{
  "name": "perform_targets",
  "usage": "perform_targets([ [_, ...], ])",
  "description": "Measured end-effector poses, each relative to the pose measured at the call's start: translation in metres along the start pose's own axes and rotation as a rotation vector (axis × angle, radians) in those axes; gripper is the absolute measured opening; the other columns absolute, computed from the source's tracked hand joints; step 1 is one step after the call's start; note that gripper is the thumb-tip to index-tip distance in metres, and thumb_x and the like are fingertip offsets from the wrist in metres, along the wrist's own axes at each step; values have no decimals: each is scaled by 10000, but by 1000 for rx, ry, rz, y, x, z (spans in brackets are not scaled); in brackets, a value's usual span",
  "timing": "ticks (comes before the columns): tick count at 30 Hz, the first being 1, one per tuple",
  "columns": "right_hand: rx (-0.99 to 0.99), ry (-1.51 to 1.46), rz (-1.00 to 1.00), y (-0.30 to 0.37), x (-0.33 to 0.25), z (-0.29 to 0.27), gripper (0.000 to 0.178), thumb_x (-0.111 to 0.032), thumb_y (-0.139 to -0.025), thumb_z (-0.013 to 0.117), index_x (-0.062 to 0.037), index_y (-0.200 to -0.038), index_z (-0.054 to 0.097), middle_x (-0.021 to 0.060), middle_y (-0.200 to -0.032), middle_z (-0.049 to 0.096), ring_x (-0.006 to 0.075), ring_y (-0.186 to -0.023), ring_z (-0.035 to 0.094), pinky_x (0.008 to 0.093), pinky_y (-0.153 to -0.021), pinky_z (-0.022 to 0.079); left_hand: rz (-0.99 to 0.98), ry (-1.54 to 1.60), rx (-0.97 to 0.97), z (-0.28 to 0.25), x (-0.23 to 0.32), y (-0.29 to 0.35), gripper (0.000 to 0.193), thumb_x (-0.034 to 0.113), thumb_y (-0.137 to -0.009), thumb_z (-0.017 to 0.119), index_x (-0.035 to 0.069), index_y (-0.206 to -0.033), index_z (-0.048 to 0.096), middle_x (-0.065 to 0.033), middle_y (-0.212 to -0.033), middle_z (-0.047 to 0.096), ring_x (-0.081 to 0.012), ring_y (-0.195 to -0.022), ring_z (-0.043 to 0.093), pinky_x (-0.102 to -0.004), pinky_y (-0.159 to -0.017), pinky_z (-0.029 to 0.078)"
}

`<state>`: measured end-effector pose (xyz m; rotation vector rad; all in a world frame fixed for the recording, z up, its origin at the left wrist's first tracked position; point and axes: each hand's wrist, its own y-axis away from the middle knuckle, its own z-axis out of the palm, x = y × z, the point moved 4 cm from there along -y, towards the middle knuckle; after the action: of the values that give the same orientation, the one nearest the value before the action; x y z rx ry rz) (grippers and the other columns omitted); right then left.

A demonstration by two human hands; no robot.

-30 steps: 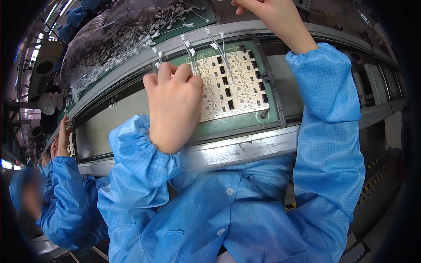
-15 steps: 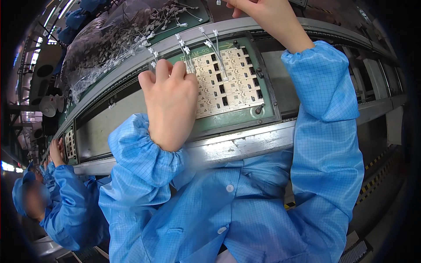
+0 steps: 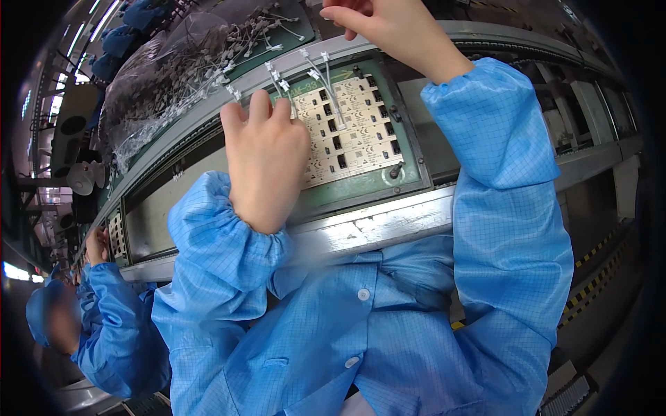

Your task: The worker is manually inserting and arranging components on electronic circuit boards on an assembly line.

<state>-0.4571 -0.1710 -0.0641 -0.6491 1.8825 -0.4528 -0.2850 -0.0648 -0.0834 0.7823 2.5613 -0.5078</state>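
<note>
My left hand (image 3: pixel 267 156) bends over the left side of a panel of cream circuit boards (image 3: pixel 371 156) with small black parts. Its fingers are curled down and the fingertips are hidden. White wire leads (image 3: pixel 333 90) with white connectors lie across the panel, their far ends over the rail; more leads come out beside my left fingers. The panel lies in a green carrier (image 3: pixel 354 188). My right hand (image 3: pixel 378 24) is raised beyond the carrier's far edge, fingers bent together at the top of the picture. What they hold, if anything, cannot be made out.
Metal rails (image 3: pixel 388 220) run along both sides of the carrier. At the far left, a clear plastic bag (image 3: pixel 156 90) and a heap of wire leads (image 3: pixel 222 52) lie beyond the rail. A co-worker in blue (image 3: pixel 118 333) sits further left at the same line, near another board panel (image 3: pixel 116 236).
My right hand has moved left, and the white connector seen at its fingertips no longer shows. My left hand stays over the panel. The whole view has shifted slightly.
</note>
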Motion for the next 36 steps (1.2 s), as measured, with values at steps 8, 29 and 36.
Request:
perform_targets([
  [8,41,72,-140,3,2,-4,139,-91,-876,676,28,-922,622,161,-778,669,254,-715,665,346,-678,521,225,126,-207,7,-24,-27,120,121,-671,761,65,-775,743,-45,-916,675,-245,-996,586,-381,-869,420],
  [29,15,71,-177,9,0,1,133,-82,-881,661,14,-964,618,170,-774,666,273,-708,674,353,-660,521,8,5,21,10,11,25,116,133,-751,655,86,-850,693,-45,-921,585,-236,-972,526,-384,-835,403],
  [36,-88,-168,23,16,26,-9,185,-134,-985,615,-3,-1115,598,92,-1027,713,176,-948,716,259,-824,545,4,618,-43,17,-21,39,286,116,-802,664,79,-1079,725,-80,-1025,587,-288,-1090,499,-418,-901,409],
])
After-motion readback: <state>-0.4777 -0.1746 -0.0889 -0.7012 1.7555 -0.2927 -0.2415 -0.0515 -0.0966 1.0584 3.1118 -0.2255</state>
